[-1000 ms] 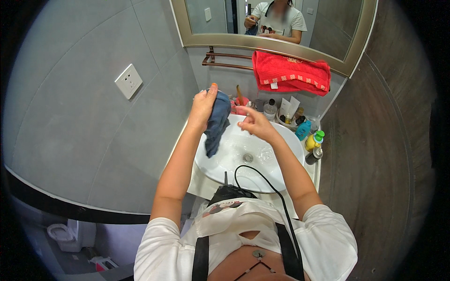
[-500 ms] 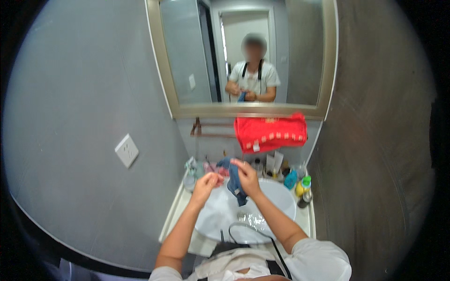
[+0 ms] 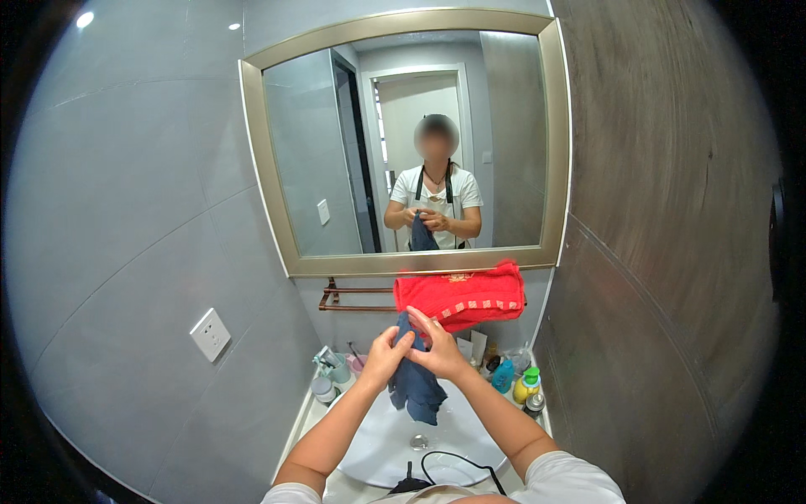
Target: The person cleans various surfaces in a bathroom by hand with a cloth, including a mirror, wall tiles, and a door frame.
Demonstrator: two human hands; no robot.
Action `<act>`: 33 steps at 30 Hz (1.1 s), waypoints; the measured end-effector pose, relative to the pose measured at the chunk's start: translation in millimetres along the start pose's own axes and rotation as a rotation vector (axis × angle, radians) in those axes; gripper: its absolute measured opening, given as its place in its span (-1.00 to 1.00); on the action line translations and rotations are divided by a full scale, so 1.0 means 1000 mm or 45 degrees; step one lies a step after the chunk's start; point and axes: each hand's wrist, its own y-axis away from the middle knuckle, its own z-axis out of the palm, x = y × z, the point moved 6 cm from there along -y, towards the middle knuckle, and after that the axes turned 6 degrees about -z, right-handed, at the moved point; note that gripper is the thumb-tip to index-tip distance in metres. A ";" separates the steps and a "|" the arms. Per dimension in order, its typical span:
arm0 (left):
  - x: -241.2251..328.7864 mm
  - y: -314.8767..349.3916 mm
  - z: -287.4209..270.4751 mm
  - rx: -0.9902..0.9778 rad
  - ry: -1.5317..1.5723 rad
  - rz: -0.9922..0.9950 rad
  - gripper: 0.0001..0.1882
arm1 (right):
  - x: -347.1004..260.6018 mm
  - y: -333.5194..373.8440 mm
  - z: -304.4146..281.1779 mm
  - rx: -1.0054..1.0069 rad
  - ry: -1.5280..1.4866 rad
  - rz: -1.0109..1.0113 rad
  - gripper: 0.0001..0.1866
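1. My left hand (image 3: 384,357) and right hand (image 3: 438,353) meet over the white basin (image 3: 378,445), both gripping the dark blue cloth (image 3: 416,388) — the cloth hangs down and fills the air between my wrists.
2. Below the cloth the bowl is open around the drain (image 3: 418,442); only a black cable (image 3: 457,462) loops across its near rim.
3. Just behind my fingers the red towel (image 3: 462,296) drapes off the rail (image 3: 357,298), blocking a straight reach to the wall.
4. Right of the basin, bottles (image 3: 516,382) crowd the bench — no gap there.
5. Left rear, jars and cups (image 3: 332,378) stand close together.
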 end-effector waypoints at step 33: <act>0.241 -0.204 0.113 -0.367 0.133 0.393 -0.54 | 0.027 -0.176 -0.172 -0.182 -0.432 0.504 -0.79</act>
